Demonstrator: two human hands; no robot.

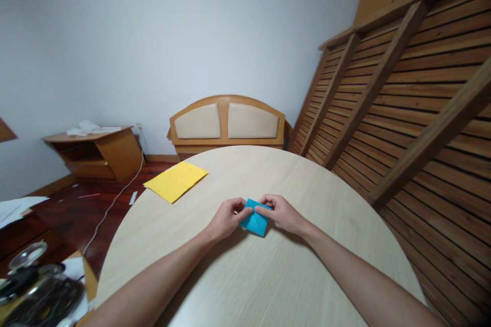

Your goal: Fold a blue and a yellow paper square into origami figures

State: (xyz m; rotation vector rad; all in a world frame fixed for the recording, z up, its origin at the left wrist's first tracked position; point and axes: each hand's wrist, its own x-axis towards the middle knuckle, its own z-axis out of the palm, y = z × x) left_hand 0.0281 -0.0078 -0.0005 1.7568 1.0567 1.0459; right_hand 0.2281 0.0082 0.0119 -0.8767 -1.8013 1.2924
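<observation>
A small blue square of folded paper (256, 223), with crease lines meeting near its middle, is held between my two hands just over the round table (314, 271). My left hand (228, 217) pinches its left side, thumb on top and fingers curled behind. On the right side, my right hand (282, 212) grips it the same way, its thumb close to the left thumb. The fingers behind the paper are partly hidden. Farther off to the left, a yellow stack of paper (177, 181) lies flat near the table's edge.
Behind the table stands a wooden headboard (224, 122) with two cream panels. Large slatted wooden frames (402, 97) lean along the right. A low cabinet (123, 153) is at the back left, and a white cable (115, 202) crosses the floor. Clutter (42, 291) sits at lower left.
</observation>
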